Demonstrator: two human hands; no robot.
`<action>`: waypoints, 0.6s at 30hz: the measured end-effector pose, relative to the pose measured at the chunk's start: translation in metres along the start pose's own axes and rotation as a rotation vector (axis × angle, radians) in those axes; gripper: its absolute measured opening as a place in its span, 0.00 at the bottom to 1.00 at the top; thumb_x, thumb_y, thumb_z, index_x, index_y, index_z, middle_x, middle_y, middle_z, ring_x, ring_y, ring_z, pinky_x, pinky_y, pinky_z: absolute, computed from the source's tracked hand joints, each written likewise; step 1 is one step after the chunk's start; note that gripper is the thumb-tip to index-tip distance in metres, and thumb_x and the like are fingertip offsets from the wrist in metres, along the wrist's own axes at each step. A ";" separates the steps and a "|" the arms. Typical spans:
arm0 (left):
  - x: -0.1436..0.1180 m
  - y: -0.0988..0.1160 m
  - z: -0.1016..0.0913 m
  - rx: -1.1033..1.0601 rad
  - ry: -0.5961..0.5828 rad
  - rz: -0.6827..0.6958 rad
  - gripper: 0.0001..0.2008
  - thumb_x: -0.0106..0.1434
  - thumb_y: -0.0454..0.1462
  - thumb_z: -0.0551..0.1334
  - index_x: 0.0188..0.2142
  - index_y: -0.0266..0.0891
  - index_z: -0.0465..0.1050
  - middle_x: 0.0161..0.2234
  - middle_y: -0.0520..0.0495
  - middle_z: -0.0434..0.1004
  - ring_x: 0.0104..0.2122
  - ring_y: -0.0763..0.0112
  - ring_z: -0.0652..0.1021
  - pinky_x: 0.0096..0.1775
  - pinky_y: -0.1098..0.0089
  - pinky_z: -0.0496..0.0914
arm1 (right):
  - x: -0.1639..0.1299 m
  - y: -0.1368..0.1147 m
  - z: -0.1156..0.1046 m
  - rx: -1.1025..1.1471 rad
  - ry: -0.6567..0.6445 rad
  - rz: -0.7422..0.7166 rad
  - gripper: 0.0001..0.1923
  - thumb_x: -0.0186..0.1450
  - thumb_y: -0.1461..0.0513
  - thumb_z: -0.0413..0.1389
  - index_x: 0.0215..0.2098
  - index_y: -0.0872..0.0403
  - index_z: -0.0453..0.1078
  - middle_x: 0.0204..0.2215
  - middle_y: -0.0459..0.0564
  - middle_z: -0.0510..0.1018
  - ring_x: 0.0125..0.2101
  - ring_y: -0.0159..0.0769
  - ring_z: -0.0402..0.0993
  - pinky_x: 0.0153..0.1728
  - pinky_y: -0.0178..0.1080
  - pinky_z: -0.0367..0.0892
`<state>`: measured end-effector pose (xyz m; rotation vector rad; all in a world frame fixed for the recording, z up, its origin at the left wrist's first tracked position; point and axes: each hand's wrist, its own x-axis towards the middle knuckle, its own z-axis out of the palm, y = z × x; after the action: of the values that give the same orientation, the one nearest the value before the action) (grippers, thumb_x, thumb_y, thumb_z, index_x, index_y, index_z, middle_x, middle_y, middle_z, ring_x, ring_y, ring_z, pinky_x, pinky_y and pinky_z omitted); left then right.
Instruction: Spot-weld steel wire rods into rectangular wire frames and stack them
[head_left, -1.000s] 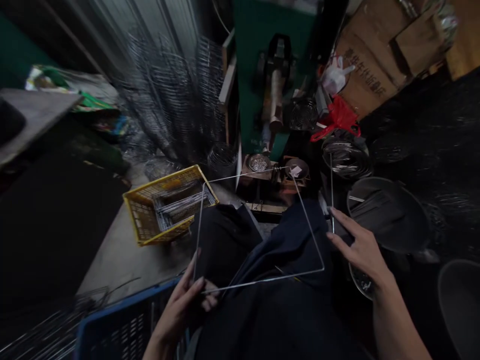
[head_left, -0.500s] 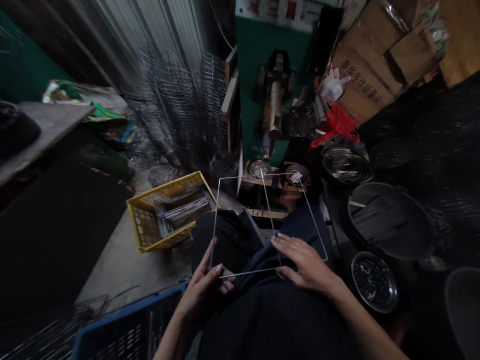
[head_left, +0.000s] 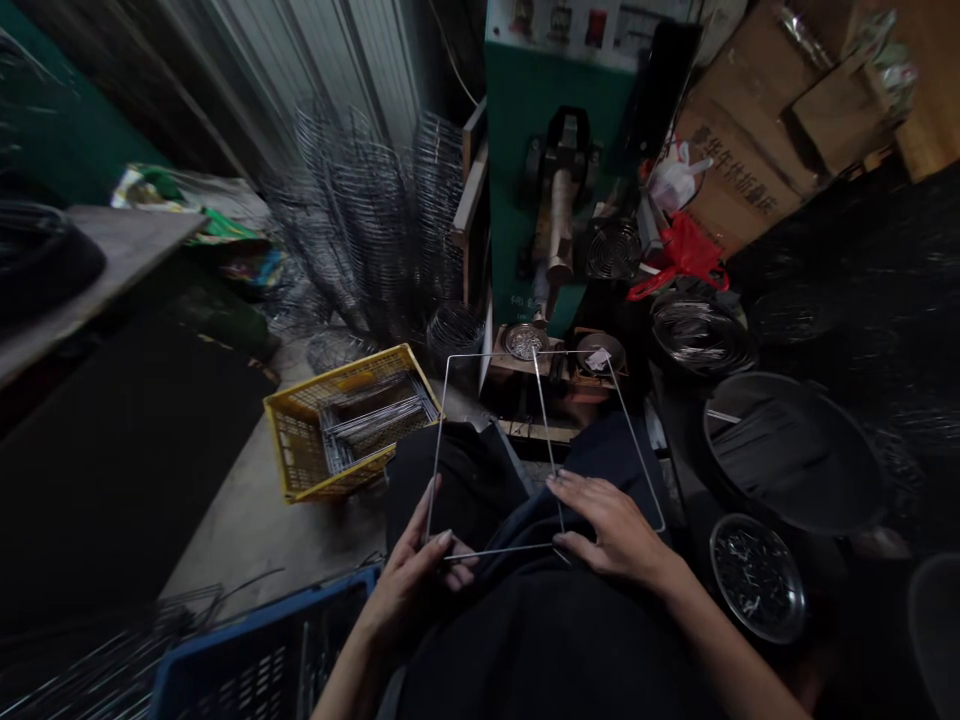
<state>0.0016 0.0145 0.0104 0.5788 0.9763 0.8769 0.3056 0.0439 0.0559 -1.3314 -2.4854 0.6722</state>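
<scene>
Presently L hand (head_left: 420, 562) pinches thin silver rectangular wire frame (head_left: 441, 430) betw. & ahead of hands; R hand (head_left: 609, 525), part-closed, holds straight silver metal rod (head_left: 544, 415) across it. Likely aligning rod; next calls for steady grip.

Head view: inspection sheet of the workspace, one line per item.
Surface: lap beneath the work; grey floor at left.
Job's things: rectangular wire frame; straight wire rod running across it, contact unclear.
Clutter: yellow crate holding wire pieces, blue crate, red bag, round dish of small metal pieces.
Hands: left hand holds the frame's near-left corner; right hand holds the rod.
Cables: thin cord, possibly a cable, near corrugated wall.
Surroundings: green machine ahead, cardboard box to its right.
</scene>
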 end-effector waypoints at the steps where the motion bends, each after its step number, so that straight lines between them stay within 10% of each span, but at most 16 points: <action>1: 0.000 0.000 -0.001 -0.001 0.007 -0.002 0.47 0.65 0.39 0.61 0.68 0.45 0.24 0.29 0.41 0.80 0.24 0.65 0.78 0.26 0.71 0.69 | -0.006 0.005 -0.002 -0.028 0.017 0.034 0.31 0.65 0.58 0.58 0.64 0.53 0.59 0.60 0.54 0.67 0.61 0.43 0.61 0.59 0.49 0.61; 7: 0.002 0.002 0.001 -0.010 -0.003 -0.014 0.47 0.64 0.40 0.62 0.69 0.47 0.25 0.30 0.41 0.80 0.25 0.65 0.78 0.27 0.71 0.70 | -0.032 0.022 -0.015 -0.129 0.201 0.218 0.29 0.67 0.57 0.55 0.65 0.51 0.58 0.59 0.54 0.68 0.60 0.45 0.63 0.57 0.51 0.64; 18: 0.012 -0.003 0.020 -0.026 -0.037 -0.024 0.50 0.62 0.41 0.64 0.69 0.48 0.26 0.30 0.42 0.80 0.25 0.64 0.79 0.26 0.71 0.69 | 0.017 -0.024 0.017 0.264 -0.004 -0.105 0.35 0.63 0.59 0.60 0.66 0.52 0.55 0.62 0.53 0.65 0.62 0.41 0.59 0.60 0.44 0.60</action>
<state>0.0239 0.0221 0.0118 0.5588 0.9353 0.8534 0.2722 0.0418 0.0531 -1.0964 -2.3503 0.9402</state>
